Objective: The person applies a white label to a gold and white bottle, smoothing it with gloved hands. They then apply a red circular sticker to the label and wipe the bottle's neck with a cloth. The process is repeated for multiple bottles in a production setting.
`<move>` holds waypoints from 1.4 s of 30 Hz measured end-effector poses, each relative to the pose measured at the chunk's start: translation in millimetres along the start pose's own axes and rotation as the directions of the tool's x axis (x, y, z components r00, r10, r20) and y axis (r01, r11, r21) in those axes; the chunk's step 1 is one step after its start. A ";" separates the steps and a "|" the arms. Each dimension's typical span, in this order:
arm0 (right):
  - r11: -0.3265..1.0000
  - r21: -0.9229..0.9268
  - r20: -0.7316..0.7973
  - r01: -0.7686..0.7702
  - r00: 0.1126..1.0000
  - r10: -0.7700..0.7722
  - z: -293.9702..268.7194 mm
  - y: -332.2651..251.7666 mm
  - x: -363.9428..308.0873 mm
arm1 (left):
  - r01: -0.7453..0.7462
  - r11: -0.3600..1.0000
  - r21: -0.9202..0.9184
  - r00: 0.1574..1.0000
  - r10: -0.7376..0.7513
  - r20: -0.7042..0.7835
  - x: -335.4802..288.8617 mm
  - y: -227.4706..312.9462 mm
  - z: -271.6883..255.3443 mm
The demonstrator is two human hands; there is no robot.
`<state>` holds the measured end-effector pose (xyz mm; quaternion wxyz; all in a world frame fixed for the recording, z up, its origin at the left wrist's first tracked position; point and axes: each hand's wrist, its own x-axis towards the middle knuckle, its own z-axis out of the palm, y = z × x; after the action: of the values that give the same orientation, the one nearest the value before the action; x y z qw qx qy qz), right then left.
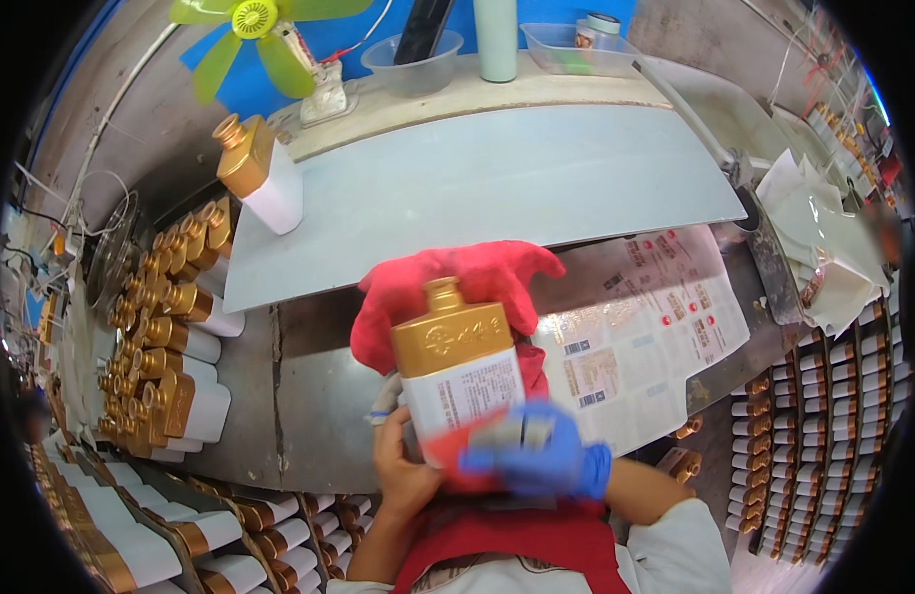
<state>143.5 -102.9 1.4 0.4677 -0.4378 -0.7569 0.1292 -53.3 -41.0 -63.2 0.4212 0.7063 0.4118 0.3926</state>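
A flat bottle [462, 381] with a gold shoulder and neck and a white body stands tilted in front of me, a printed label on its face and red at its lower end. My left hand [406, 463], bare with something pale wrapped on a finger, grips the bottle's lower left side. Over the bottle's lower right lies my right hand [552, 455], in a blue glove and blurred by motion. A greyish block-like thing [522, 433] shows in its fingers, too smeared to name. Behind the bottle a bunched red cloth [383, 287] rests on the bench.
Sheets of printed labels [665, 327] lie to the right. One bottle [269, 188] stands at the back left of the grey board [497, 178]; several more [185, 391] crowd the left. A green fan [254, 20] stands behind. Racks of bottles [834, 426] fill the lower right.
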 end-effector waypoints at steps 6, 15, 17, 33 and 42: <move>0.448 0.702 -0.146 -0.553 0.504 0.852 -32.8 -29.7 -44.6 | -0.512 0.696 0.504 0.852 0.484 0.198 18.6 70.7 -24.5; 0.291 0.659 0.014 -0.694 0.398 0.917 -27.0 -1.9 -60.4 | -0.423 0.756 0.499 0.906 0.364 0.216 11.6 24.0 -1.6; 0.453 0.442 0.018 -0.774 0.513 0.858 -18.5 -3.4 -52.8 | -0.459 0.748 0.480 0.888 0.391 0.240 16.5 23.0 0.4; 0.477 0.007 -0.315 -0.879 0.451 0.835 -217.2 153.8 -145.4 | -0.337 0.841 0.423 0.941 0.286 0.182 -1.3 9.9 16.5; 0.073 -0.844 -0.171 -0.532 0.395 0.902 -294.3 251.0 -117.0 | -0.247 0.912 0.328 0.969 0.232 0.086 -10.4 -5.7 19.4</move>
<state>542.2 -111.1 -64.5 -0.0900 -0.8783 -0.4631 0.0780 -40.9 -54.1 -77.1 0.2525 0.8214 0.3735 0.3492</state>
